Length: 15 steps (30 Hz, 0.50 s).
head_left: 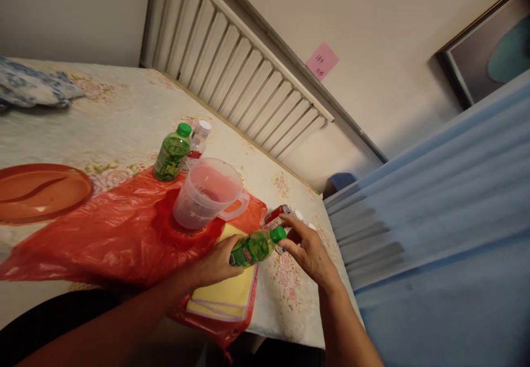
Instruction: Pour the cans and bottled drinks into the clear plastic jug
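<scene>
My left hand (219,262) is closed around the lower part of a plastic bottle (257,247) filled with green liquid, which I hold tilted over a yellow cloth (226,298). Its green cap (278,234) is on and points right. My right hand (308,248) is at the cap, thumb and forefinger apart on either side of it; the thumb looks close to or touching it. Behind my left hand, a translucent measuring jug (207,196) stands on a red dish (163,221), on a red plastic bag (111,240).
Another green bottle (171,154) and a white-capped clear bottle (200,138) stand behind the jug. A red can (281,212) and white-capped bottles are partly hidden by my right hand. An orange tray (41,190) lies left. A radiator (236,52) and blue curtain (422,201) border the table.
</scene>
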Motion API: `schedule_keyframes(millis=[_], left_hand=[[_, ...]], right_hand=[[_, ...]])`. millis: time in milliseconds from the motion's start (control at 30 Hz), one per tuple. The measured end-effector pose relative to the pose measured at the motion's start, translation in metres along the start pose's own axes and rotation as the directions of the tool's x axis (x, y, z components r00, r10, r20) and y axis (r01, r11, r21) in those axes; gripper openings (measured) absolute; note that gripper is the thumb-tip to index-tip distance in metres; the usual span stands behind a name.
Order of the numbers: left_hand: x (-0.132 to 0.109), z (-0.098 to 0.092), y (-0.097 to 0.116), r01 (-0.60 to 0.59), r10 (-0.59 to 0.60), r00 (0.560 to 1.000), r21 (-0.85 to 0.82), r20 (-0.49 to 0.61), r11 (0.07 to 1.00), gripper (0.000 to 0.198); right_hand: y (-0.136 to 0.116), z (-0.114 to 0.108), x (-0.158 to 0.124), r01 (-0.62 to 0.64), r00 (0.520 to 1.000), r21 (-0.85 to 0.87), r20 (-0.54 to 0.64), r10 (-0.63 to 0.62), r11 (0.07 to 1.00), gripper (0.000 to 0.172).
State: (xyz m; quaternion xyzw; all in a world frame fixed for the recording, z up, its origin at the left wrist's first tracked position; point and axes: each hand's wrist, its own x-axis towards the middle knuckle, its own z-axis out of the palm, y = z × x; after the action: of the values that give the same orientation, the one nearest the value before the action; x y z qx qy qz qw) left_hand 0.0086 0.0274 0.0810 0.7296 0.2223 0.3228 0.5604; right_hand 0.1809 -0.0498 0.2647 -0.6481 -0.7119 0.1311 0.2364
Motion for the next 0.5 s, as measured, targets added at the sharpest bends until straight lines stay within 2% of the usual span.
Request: schedule_keyframes(millis=[133,233,400,500], left_hand=[[0.000,0.000,0.001,-0.006,0.006,1.000,-0.009,0.004,1.000,0.059],[-0.001,0.000,0.004,0.013,-0.013,1.000,-0.007,-0.001,1.000,0.057],[-0.001,0.002,0.003,-0.020,0.019,0.999,-0.015,-0.029,1.000,0.061],[-0.001,0.004,0.000,-0.057,0.056,0.997,-0.031,-0.044,0.998,0.061]], right_hand=[[0.017,0.007,-0.006,-0.069,0.997,0.173,-0.027,0.074,0.983,0.065],[0.029,0.023,-0.013,-0.147,0.984,0.323,-0.053,0.172,0.935,0.068],[0.040,0.065,-0.028,-0.206,0.970,0.465,-0.016,0.241,0.861,0.047],[0.038,0.088,-0.034,-0.198,0.964,0.586,-0.028,0.264,0.786,0.048]])
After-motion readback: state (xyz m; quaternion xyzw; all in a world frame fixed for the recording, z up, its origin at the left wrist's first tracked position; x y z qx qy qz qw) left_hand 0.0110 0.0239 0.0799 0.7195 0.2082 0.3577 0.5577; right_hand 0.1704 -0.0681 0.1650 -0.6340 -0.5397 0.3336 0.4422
